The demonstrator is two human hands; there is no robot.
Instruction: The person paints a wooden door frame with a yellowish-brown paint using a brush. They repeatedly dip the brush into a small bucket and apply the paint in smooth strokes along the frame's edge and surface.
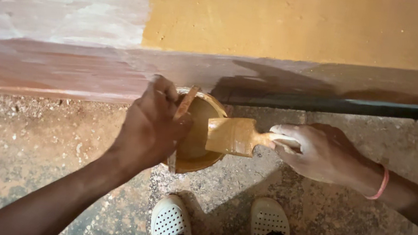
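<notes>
Above two white shoes (171, 219), two hands grip one paint bowl (196, 147) and one brush (233, 135).

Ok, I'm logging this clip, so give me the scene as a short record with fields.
left hand: grips the rim of a small paint bowl
right hand: holds a paintbrush by its handle
brush bristles: over the bowl, coated in ochre paint
wall: ochre on the right, pale on the left
floor: rough, paint-stained

My left hand (153, 124) holds the bowl (197, 132) above the floor (31, 155); right of it, my right hand (320, 151) holds the brush (233, 135) over the bowl. The wall (283, 21) stands behind, my shoes (171, 218) below.
</notes>
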